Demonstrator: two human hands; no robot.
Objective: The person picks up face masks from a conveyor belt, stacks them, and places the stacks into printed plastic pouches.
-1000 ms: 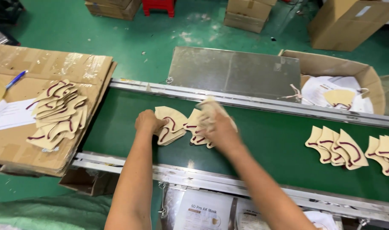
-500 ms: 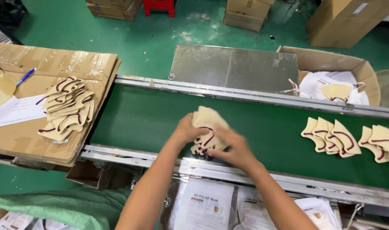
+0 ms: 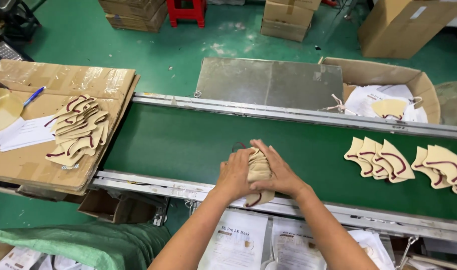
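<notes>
My left hand (image 3: 234,173) and my right hand (image 3: 275,172) press together around a small stack of beige masks with dark red ear loops (image 3: 258,176), at the near edge of the green conveyor belt (image 3: 188,142). The stack hangs partly over the belt's metal rail (image 3: 148,184). More beige masks lie fanned out on the belt at the right (image 3: 379,159), with another group beyond them (image 3: 442,167). A pile of the same masks (image 3: 77,128) rests on flattened cardboard to the left.
Flattened cardboard (image 3: 58,82) at the left holds papers, a blue pen (image 3: 34,96) and a tape roll (image 3: 3,110). An open box with masks (image 3: 388,102) stands beyond the belt at the right. Printed packets (image 3: 236,245) lie below the rail. Cartons stand on the green floor.
My hands gathered the spread masks into one stack and drew it from the middle of the belt to its near edge. The masks at the right moved left along the belt.
</notes>
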